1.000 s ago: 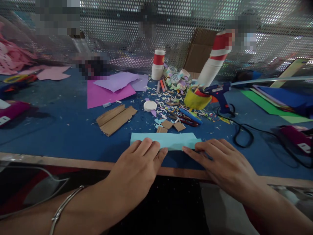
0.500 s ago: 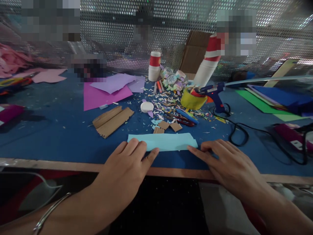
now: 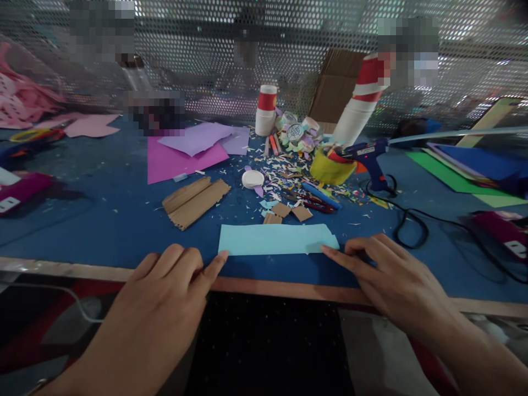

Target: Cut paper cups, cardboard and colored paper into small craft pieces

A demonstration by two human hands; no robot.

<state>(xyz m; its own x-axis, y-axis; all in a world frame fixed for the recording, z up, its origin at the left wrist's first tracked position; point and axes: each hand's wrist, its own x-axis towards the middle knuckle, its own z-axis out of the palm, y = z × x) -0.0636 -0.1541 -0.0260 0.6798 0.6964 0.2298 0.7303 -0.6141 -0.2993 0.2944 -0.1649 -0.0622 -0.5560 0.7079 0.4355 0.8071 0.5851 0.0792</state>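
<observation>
A folded strip of light blue paper (image 3: 272, 240) lies flat near the table's front edge. My left hand (image 3: 165, 286) is at its left end, the thumb tip touching the lower left corner. The other fingers of that hand bend down toward the table, apart from the thumb. At the strip's right end, my right hand (image 3: 388, 269) rests a thumb on the lower corner, with its fingers loosely bent and apart from it. Neither hand grips the paper. Small cardboard squares (image 3: 281, 210) lie just behind the strip.
Behind are cardboard (image 3: 197, 201), a white lid (image 3: 253, 179), paper scraps, scissors (image 3: 317, 202) and yellow tape (image 3: 330, 166). A blue glue gun (image 3: 372, 157) trails a black cord (image 3: 412, 231) on the right. Paper cups (image 3: 267, 110) and coloured sheets (image 3: 185, 159) stand or lie farther back.
My left hand has slid left along the strip to its corner, uncovering the paper's left end. My right hand stays at the right corner. The view has shifted slightly.
</observation>
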